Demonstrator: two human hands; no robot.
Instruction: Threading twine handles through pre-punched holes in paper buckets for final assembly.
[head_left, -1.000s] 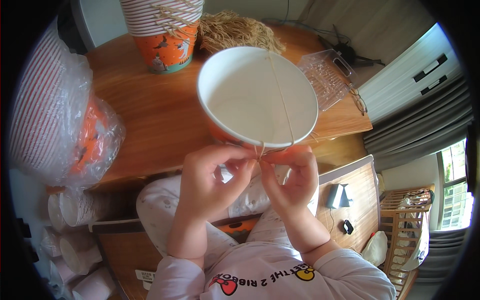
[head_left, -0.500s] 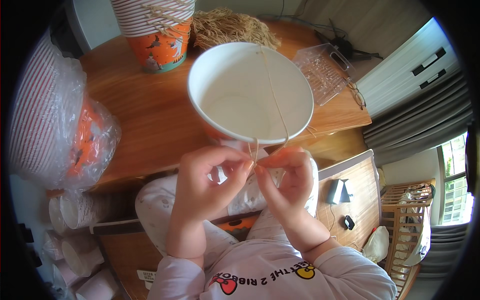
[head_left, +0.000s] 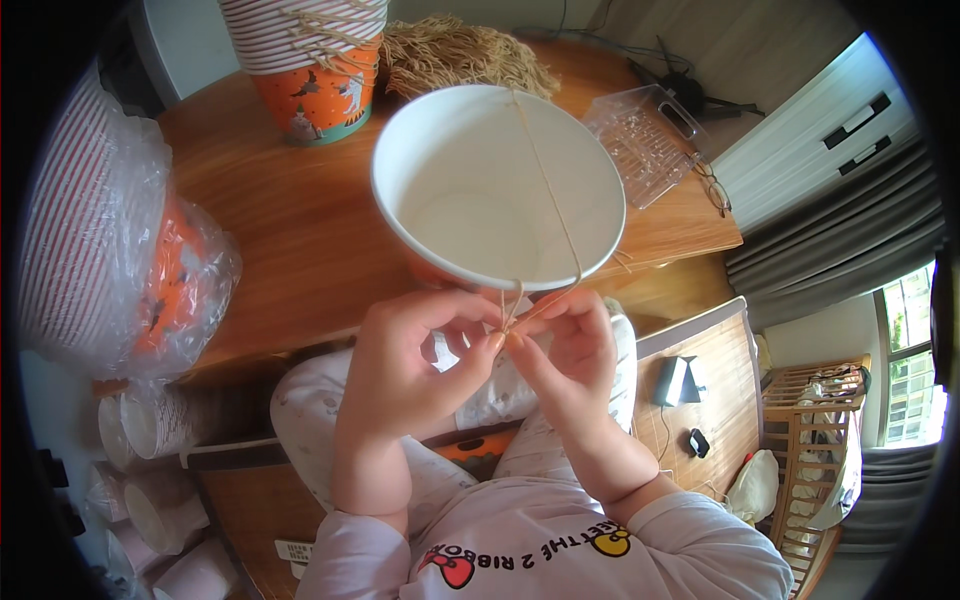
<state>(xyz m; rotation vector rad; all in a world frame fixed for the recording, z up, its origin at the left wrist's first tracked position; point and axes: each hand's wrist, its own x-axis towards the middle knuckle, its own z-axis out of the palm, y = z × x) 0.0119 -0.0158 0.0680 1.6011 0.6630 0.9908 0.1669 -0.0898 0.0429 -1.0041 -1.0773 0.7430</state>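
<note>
A large paper bucket (head_left: 440,160), white inside, leans with its mouth toward me at the table edge. A thin tan cord (head_left: 548,190) runs from its far rim across the mouth to its near rim. Just below that near rim, my left hand (head_left: 425,360) pinches the cord between thumb and forefinger. My right hand (head_left: 572,355) pinches the cord too, its fingertips almost touching the left ones. Whether there is a knot between the fingertips is too small to tell.
On the wooden table (head_left: 290,240) stand a stack of orange printed buckets (head_left: 310,100), a bundle of tan cords (head_left: 460,60), a clear plastic box (head_left: 645,140) and eyeglasses (head_left: 712,185). Plastic-wrapped stacked buckets (head_left: 110,240) stand at left; white tubs (head_left: 160,500) lie below.
The bucket has shifted very slightly left. My fingertips have moved a little, and the cord loop at the near rim has changed shape. Both hands keep pinching the cord.
</note>
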